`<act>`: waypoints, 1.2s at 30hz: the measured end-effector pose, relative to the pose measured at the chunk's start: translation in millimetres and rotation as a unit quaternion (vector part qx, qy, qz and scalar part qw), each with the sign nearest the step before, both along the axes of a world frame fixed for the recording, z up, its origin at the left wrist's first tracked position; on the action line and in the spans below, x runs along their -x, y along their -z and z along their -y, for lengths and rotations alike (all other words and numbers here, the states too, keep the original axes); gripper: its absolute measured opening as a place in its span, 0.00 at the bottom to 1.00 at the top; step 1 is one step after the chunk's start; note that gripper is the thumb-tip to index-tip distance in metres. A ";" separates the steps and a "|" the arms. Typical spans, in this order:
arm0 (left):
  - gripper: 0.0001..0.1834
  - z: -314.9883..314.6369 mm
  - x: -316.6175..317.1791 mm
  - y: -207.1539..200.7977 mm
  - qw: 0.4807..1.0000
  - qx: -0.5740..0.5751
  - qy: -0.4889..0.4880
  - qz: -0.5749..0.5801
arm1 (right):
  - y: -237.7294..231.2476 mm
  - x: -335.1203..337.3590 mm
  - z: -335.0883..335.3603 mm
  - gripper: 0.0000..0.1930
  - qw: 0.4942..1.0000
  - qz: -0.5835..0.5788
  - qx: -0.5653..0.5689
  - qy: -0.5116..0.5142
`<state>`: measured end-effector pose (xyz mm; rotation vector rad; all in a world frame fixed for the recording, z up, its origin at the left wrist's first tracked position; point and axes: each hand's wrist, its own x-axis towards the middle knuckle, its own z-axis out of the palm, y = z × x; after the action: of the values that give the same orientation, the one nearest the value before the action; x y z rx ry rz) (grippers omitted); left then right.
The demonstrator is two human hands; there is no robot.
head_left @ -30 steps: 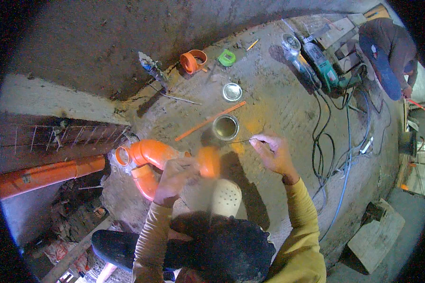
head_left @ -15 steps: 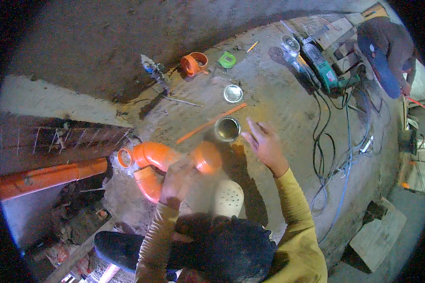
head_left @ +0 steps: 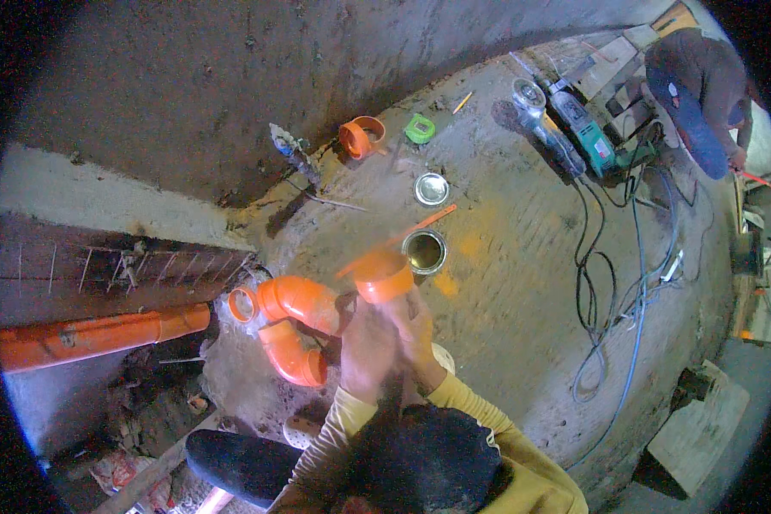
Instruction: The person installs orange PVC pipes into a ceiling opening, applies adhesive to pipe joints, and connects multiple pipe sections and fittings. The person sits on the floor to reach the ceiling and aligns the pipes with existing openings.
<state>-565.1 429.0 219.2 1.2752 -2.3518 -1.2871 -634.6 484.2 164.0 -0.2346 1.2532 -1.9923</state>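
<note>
We can read no words or numbers. We see a pale label [head_left: 602, 149] on the green power tool [head_left: 588, 132], far right, and a smudged mark [head_left: 68, 339] on the orange pipe [head_left: 116, 332] at left, both too blurred to tell.

The view is dim and grainy; left grip [head_left: 367, 353] motion-blurred; silvery lid [head_left: 432, 188] glinting; rim edges bowed.

left grip [head_left: 368, 355]: blurred | orange fitting [head_left: 383, 277]: blurred | right sleeve [head_left: 535, 490]: cut off below
</note>
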 end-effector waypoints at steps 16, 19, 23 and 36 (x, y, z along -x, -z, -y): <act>0.35 40.1 -115.3 35.9 0.978 0.125 0.147 -0.081 | -10.4 48.7 -42.5 0.40 0.988 -0.143 -0.025 -0.043; 0.40 99.7 -118.6 8.0 0.931 0.264 0.217 0.126 | 15.6 53.5 -77.2 0.44 0.939 -0.176 -0.168 -0.243; 0.35 147.6 -105.0 50.1 0.748 0.459 0.417 0.237 | 22.9 53.9 -54.3 0.45 0.866 -0.324 -0.202 -0.322; 0.26 164.9 -108.9 84.1 0.761 0.370 0.497 0.190 | 43.1 59.2 -4.2 0.44 0.822 -0.354 -0.199 -0.400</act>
<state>-456.2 264.2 135.0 -0.0559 -3.4235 0.0073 -693.8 488.4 120.9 -1.1589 1.6070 -0.8821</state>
